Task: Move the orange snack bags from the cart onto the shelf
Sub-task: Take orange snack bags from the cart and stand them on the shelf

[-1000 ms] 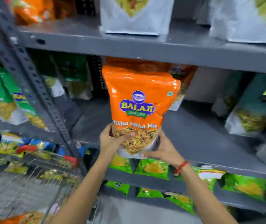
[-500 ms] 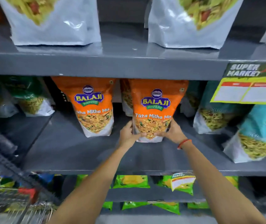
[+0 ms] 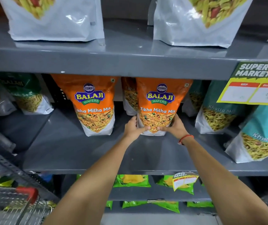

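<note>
An orange Balaji snack bag (image 3: 160,101) stands upright on the grey middle shelf (image 3: 97,156). My left hand (image 3: 134,127) grips its lower left corner and my right hand (image 3: 173,127) its lower right corner, thumbs across the front. A second orange bag (image 3: 94,103) stands upright to its left, a small gap apart. A third orange bag (image 3: 129,96) shows partly behind, between the two. The wire cart (image 3: 16,207) with a red corner sits at the bottom left; its contents are mostly out of view.
Teal snack bags (image 3: 217,114) stand to the right, green ones (image 3: 27,98) to the left. White bags (image 3: 56,18) fill the shelf above. A yellow price tag (image 3: 252,85) hangs from the upper shelf edge. Green packets (image 3: 133,181) lie on lower shelves.
The bag went from held up in front of the shelf to standing deep on the middle shelf. Both hands stayed on its base. The view shifted right and closer.
</note>
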The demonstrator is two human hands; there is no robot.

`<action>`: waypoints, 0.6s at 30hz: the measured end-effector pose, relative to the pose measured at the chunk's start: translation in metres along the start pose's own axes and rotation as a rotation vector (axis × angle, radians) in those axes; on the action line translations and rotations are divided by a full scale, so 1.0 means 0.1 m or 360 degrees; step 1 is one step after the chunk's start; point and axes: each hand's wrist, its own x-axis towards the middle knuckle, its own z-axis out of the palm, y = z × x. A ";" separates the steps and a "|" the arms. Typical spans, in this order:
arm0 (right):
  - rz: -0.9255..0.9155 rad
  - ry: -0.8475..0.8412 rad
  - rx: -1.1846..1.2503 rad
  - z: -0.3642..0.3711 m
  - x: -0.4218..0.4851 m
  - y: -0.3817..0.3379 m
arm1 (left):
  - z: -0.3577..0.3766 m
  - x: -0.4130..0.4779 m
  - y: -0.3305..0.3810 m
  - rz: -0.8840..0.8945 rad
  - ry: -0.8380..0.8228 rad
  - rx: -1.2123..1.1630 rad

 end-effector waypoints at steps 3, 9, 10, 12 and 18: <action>-0.0001 0.0205 0.0087 0.12 -0.19 -0.05 | -0.16 -0.18 -0.07 -0.0006 0.0090 0.0039; -0.0127 0.0907 0.0103 0.77 -0.88 -0.32 | -0.84 -0.81 -0.22 0.0031 0.0194 0.0010; -0.0159 0.0856 0.0134 0.95 -1.00 -0.40 | -0.99 -0.94 -0.26 0.0043 0.0239 -0.0011; -0.0253 0.0626 0.0114 1.38 -1.26 -0.57 | -1.32 -1.27 -0.38 0.0045 0.0355 -0.0052; -0.0654 -0.0299 -0.0096 2.82 -1.95 -1.18 | -2.47 -2.47 -1.05 -0.0231 0.0833 -0.0121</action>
